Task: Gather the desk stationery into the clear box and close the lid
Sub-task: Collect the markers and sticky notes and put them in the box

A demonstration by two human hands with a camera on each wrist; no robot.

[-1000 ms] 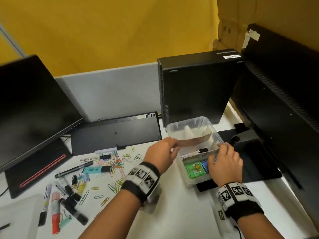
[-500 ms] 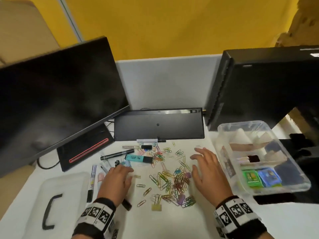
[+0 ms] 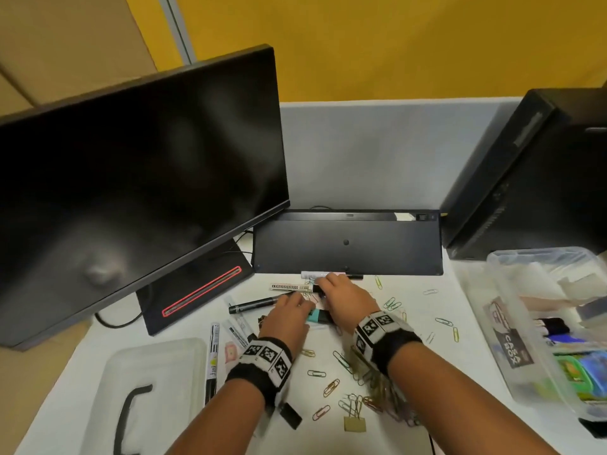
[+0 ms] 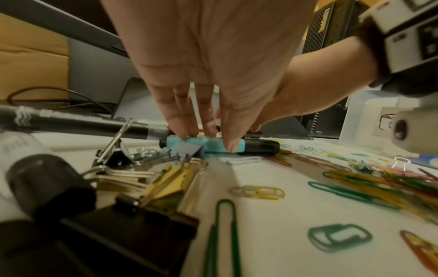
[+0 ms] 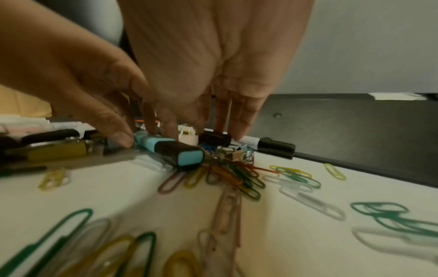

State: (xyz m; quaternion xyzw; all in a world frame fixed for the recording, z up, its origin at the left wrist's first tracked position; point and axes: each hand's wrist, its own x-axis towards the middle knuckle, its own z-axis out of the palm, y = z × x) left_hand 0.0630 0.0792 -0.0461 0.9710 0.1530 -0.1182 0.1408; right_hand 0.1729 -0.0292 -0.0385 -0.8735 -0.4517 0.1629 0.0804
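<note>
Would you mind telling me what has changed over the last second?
Both hands left the clear box and moved left to the scattered stationery. Now the left hand pinches the blue highlighter, and the right hand reaches down just beyond it. The box lid stays off; the paper clips remain on the desk.

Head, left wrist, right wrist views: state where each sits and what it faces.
Head: above the desk, looking down at both forearms, the left hand, right hand and clear box.
Left wrist: under the left wrist, looking along the fingers at the blue highlighter.
Right wrist: under the right wrist, looking along its fingers toward the keyboard.
Shared: all three show the highlighter and both hands.
</note>
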